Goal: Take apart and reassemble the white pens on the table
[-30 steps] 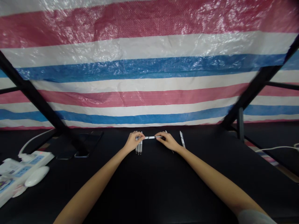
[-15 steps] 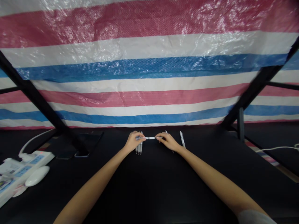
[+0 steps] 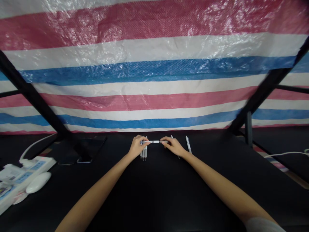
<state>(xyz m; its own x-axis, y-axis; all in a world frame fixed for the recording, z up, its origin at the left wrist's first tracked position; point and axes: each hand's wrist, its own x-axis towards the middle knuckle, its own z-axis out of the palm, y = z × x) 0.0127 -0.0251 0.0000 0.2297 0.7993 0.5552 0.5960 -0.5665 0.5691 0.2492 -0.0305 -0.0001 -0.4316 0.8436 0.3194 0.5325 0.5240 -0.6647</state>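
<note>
A white and grey pen (image 3: pixel 156 141) lies level between my two hands, above the black table. My left hand (image 3: pixel 137 146) pinches its left end between thumb and fingers. At its right end, my right hand (image 3: pixel 173 146) closes thumb and fingers on the grey part. Under and beside my left hand are several similar pens (image 3: pixel 144 154) in a row, their upper parts partly covered by the hand. Another pen (image 3: pixel 172 137) lies mostly hidden beneath my right hand. To the right of that hand rests one more white and grey pen (image 3: pixel 188 144).
On the left sit a white power strip (image 3: pixel 29 174) with plugs and a white computer mouse (image 3: pixel 38 182). Dark flat devices (image 3: pixel 84 159) lie by the left black frame leg (image 3: pixel 48 109). A striped plastic sheet (image 3: pixel 154 87) hangs behind the black table (image 3: pixel 154 193).
The held pen has shifted very slightly and its markings look a little different, as if turned. Both hands keep nearly the same place and grip.
</note>
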